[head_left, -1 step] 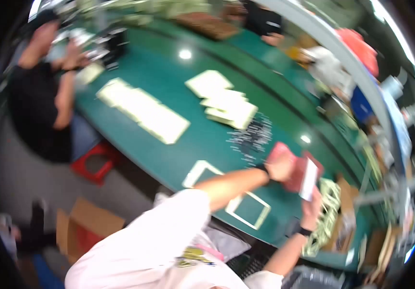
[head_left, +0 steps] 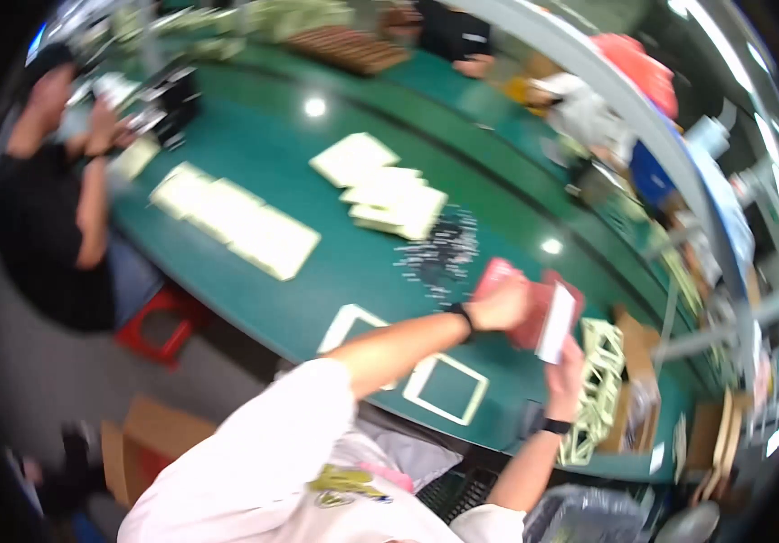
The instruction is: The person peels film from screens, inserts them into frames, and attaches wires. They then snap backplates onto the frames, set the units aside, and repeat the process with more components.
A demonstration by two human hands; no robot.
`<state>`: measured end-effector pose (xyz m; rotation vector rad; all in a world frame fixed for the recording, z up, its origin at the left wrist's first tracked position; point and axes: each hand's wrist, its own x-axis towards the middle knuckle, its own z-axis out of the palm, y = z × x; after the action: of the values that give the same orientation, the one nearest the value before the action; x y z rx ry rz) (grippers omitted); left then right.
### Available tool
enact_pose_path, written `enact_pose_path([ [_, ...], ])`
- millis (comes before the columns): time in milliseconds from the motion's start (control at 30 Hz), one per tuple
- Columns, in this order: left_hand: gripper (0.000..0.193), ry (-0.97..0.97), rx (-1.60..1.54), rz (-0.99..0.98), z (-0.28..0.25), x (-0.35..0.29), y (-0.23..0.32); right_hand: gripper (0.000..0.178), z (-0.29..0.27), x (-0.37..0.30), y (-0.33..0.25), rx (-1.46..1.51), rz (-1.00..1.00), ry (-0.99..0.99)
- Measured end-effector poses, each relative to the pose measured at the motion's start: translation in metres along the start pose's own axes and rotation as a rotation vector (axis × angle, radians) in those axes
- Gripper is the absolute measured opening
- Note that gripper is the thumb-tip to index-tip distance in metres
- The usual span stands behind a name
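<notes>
My left hand [head_left: 502, 304] reaches over red containers on the green table, its fingers blurred against the red; whether they hold anything does not show. A pinkish-red container [head_left: 495, 274] lies just behind that hand, and a darker red one [head_left: 529, 331] beside it. To the right, my right hand [head_left: 567, 362] is closed on the lower end of a flat white piece [head_left: 555, 328], which stands tilted next to the darker red container. Left of my hands spreads a heap of small dark parts with pale tips [head_left: 445, 246]. Two white rectangular frames [head_left: 475, 405] lie near the table's front edge.
Pale flat pieces form a pile [head_left: 389, 195] and a row [head_left: 231, 220] on the table [head_left: 263, 136]. Pale green frames [head_left: 596, 394] are stacked at right beside a cardboard box [head_left: 638, 398]. A co-worker in black [head_left: 46, 199] sits at left by a red stool [head_left: 159, 326]. A grey beam [head_left: 625, 90] crosses above.
The whole scene has shifted slightly left in the picture as the view turned. My hands keep nearly the same place by the red containers, the white piece still in my right hand.
</notes>
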<state>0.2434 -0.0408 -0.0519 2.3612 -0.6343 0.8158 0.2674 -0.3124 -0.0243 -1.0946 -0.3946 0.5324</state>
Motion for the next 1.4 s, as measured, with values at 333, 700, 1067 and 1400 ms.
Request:
enact_pose_path([
  [333,0.052,-0.239,-2.118,-0.85,-0.121,-0.035,0.103,0.035,0.163,-0.09,-0.064,-1.002,0.119,0.222],
  [700,0.047,-0.693,-1.734,-1.21,-0.153,-0.088,0.088,0.086,0.241,-0.092,-0.063,-1.781,-0.479,-0.801],
  [1067,0.046,-0.546,-1.928,-1.397,-0.15,-0.108,0.098,0.084,0.244,-0.087,-0.043,-1.701,-0.308,-0.862],
  [1400,0.047,-0.462,-2.301,-1.353,-0.125,-0.133,0.085,0.083,0.232,-0.081,-0.031,-1.631,-0.336,-0.935],
])
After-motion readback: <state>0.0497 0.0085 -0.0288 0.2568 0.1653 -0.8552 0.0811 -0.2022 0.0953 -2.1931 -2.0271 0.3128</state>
